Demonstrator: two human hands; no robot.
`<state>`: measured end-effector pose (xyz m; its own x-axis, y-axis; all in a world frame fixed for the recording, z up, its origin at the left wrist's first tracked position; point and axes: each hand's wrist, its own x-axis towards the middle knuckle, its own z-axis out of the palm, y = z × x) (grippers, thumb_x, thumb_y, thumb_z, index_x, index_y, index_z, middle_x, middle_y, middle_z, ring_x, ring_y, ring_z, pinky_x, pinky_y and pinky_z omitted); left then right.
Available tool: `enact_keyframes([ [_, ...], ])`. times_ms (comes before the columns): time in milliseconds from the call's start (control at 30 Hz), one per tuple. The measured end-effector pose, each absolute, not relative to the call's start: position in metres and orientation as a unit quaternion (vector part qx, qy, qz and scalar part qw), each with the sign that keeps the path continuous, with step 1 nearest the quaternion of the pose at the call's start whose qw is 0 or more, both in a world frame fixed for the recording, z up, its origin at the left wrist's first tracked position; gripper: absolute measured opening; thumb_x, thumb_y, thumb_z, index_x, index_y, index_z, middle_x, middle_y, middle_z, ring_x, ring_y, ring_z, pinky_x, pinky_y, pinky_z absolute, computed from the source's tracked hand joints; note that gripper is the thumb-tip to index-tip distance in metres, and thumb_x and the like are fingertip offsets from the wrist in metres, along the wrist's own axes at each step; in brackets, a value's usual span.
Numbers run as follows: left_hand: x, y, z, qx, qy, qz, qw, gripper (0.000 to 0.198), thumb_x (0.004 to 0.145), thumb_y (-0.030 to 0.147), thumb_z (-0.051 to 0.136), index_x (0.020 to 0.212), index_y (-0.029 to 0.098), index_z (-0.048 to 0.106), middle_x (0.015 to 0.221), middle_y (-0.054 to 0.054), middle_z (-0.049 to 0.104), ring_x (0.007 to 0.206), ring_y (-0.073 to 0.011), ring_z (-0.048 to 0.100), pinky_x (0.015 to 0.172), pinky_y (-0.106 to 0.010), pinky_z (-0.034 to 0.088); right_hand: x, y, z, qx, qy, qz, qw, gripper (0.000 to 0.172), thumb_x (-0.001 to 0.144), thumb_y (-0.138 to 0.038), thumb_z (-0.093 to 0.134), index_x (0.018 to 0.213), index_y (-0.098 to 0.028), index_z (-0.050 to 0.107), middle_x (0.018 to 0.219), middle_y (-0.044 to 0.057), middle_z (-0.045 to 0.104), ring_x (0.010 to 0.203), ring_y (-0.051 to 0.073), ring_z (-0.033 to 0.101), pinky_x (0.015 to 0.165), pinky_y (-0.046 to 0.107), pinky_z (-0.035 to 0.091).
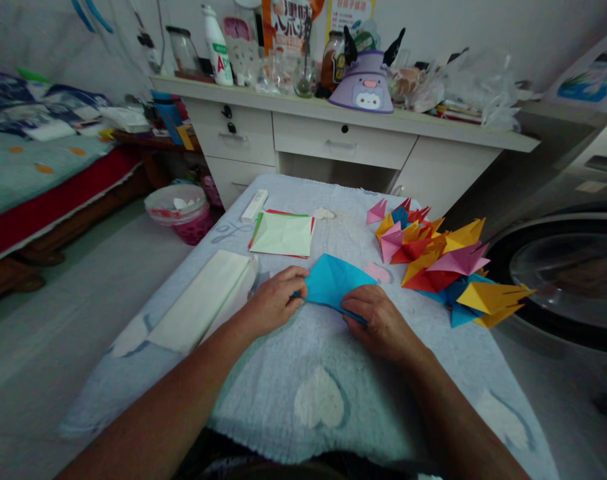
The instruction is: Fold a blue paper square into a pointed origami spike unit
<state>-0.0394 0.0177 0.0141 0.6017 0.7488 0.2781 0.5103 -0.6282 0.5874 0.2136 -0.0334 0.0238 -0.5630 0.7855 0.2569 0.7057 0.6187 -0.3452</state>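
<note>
A blue sheet of origami paper (333,277) is held between my two hands over the cloth-covered table, its near edge partly folded. My left hand (279,299) pinches its left corner, fingers closed. At the right corner, my right hand (376,315) grips the paper with curled fingers; the thumb is mostly hidden. Just beyond lies a stack of square paper (283,233), pale green on top with red and green edges showing. To the right sits a cluster of folded paper cranes (423,247) in yellow, red, pink and blue.
A folded white cloth or paper packet (203,300) lies left of my left arm, and a small white box (255,205) is at the table's far left. Beyond stands a white cabinet (333,133) with drawers. A pink waste bin (183,217) is on the floor; a washing machine (573,273) stands right.
</note>
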Motion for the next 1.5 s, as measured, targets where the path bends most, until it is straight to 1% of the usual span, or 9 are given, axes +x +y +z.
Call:
enact_keyframes([
  [233,-0.044,0.021,0.007,0.882,0.377,0.206,0.192,0.015,0.078,0.006,0.057,0.081,0.02,0.062,0.116,-0.005,0.059,0.113,-0.0225,0.054,0.099,-0.04,0.044,0.214,-0.031,0.021,-0.438,-0.848,0.204,0.219,0.011,0.088,-0.017,0.058,0.093,-0.02,0.067,0.098,0.007,0.068,0.093,0.021,0.061,0.086,0.037,0.047],
  [467,-0.042,0.018,0.013,0.874,0.401,0.182,0.206,0.005,0.082,0.016,0.062,0.078,0.019,0.063,0.117,-0.007,0.059,0.115,-0.025,0.054,0.098,-0.042,0.043,0.218,-0.026,0.016,-0.506,-0.785,0.244,0.259,0.011,0.089,-0.028,0.058,0.092,-0.02,0.065,0.095,0.007,0.064,0.09,0.021,0.06,0.083,0.038,0.048],
  [533,-0.042,0.018,0.013,0.87,0.407,0.186,0.206,0.006,0.083,0.017,0.061,0.078,0.019,0.063,0.117,-0.006,0.059,0.115,-0.0246,0.053,0.098,-0.042,0.043,0.22,-0.024,0.012,-0.53,-0.769,0.237,0.267,0.013,0.088,-0.031,0.058,0.089,-0.02,0.065,0.097,0.008,0.064,0.092,0.022,0.059,0.084,0.04,0.048],
  [667,-0.042,0.018,0.011,0.866,0.414,0.195,0.201,0.007,0.084,0.015,0.059,0.078,0.019,0.062,0.112,-0.006,0.059,0.11,-0.0237,0.054,0.096,-0.041,0.044,0.222,-0.02,0.005,-0.56,-0.753,0.214,0.27,0.023,0.086,-0.034,0.059,0.068,-0.02,0.058,0.091,0.007,0.062,0.089,0.022,0.058,0.082,0.04,0.047],
  [733,-0.042,0.018,0.01,0.866,0.414,0.199,0.196,0.008,0.084,0.015,0.058,0.079,0.019,0.061,0.11,-0.006,0.058,0.108,-0.023,0.054,0.095,-0.04,0.044,0.223,-0.019,0.003,-0.58,-0.749,0.193,0.257,0.027,0.085,-0.035,0.061,0.064,-0.02,0.056,0.089,0.007,0.061,0.088,0.023,0.057,0.081,0.04,0.045],
  [900,-0.04,0.017,0.008,0.867,0.42,0.2,0.179,0.009,0.086,0.016,0.055,0.079,0.019,0.059,0.11,-0.006,0.057,0.108,-0.0226,0.052,0.095,-0.04,0.044,0.223,-0.017,-0.004,-0.606,-0.745,0.147,0.237,0.029,0.084,-0.038,0.063,0.063,-0.02,0.056,0.093,0.008,0.061,0.09,0.024,0.056,0.082,0.041,0.043],
  [1233,-0.038,0.016,0.003,0.868,0.439,0.187,0.135,0.006,0.086,0.018,0.056,0.08,0.02,0.057,0.109,-0.006,0.056,0.107,-0.0228,0.051,0.093,-0.039,0.044,0.224,-0.014,-0.014,-0.616,-0.747,0.083,0.236,0.023,0.076,-0.037,0.069,0.064,-0.021,0.058,0.093,0.008,0.064,0.089,0.025,0.057,0.082,0.043,0.044],
  [1400,-0.031,0.009,0.007,0.864,0.448,0.221,0.068,0.007,0.084,0.017,0.059,0.09,0.02,0.058,0.107,-0.007,0.059,0.107,-0.0256,0.051,0.092,-0.043,0.043,0.224,-0.014,-0.017,-0.626,-0.741,0.073,0.233,0.025,0.075,-0.038,0.071,0.063,-0.021,0.058,0.094,0.008,0.064,0.089,0.025,0.056,0.08,0.042,0.044],
  [1500,-0.019,-0.003,0.011,0.893,0.377,0.24,0.059,0.01,0.089,0.018,0.054,0.096,0.02,0.061,0.108,-0.007,0.063,0.107,-0.0249,0.053,0.094,-0.044,0.043,0.222,-0.014,-0.018,-0.633,-0.736,0.067,0.229,0.024,0.075,-0.037,0.072,0.062,-0.021,0.058,0.094,0.008,0.064,0.09,0.025,0.056,0.08,0.041,0.043],
])
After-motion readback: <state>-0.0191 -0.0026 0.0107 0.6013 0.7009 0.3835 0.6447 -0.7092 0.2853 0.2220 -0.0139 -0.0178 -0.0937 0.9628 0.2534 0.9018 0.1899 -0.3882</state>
